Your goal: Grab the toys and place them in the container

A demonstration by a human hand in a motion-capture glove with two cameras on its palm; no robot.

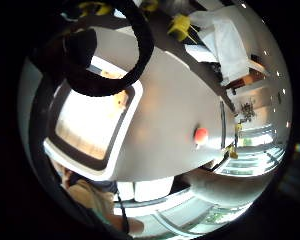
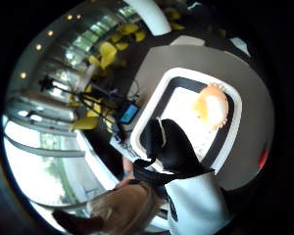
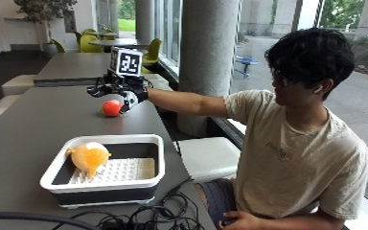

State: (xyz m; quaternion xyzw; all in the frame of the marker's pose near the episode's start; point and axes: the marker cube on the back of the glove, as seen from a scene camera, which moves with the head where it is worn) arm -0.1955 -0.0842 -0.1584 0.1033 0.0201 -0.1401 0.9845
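Outside view: the gloved right hand (image 3: 121, 89) hovers just above a small red ball (image 3: 112, 108) on the bench (image 3: 31, 124), fingers (image 3: 99, 91) spread and holding nothing. Nearer the person, the white container (image 3: 152, 165) already holds an orange toy (image 3: 89, 157).

Little-finger palm view: the ball (image 1: 201, 134) lies well apart from the container (image 1: 125, 130).

Thumb palm view: a gloved fingertip (image 2: 179, 147) shows before the container (image 2: 159, 93).

The ball looks light, smooth and prone to roll; best cupped from above, around its sides.
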